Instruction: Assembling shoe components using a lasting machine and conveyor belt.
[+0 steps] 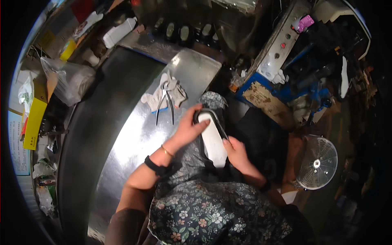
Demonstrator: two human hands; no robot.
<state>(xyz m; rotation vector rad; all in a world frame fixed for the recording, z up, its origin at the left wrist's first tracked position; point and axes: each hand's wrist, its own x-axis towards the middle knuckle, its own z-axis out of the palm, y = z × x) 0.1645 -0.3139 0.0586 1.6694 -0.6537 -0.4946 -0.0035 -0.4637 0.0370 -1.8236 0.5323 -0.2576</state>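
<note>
Between my two hands lies a long, foot-shaped piece with a white sole-like face (214,145) and a dark rim, which looks like a shoe part. My left hand (192,127) is closed around its far end, the thumb pressing on the white face. On the right edge, nearer to me, my right hand (239,154) grips the dark rim with its thumb on top. The underside of the piece is hidden. Left of it, on the metal table (134,139), a pair of pliers (164,102) rests on crumpled work gloves (178,94).
A dark conveyor belt (106,94) curves along the left side. Several dark shoe pieces (184,33) stand at the back. Right of centre is a machine with a button panel (281,45); a round fan (316,163) stands lower right. A yellow box (36,116) and plastic bag (71,81) are far left.
</note>
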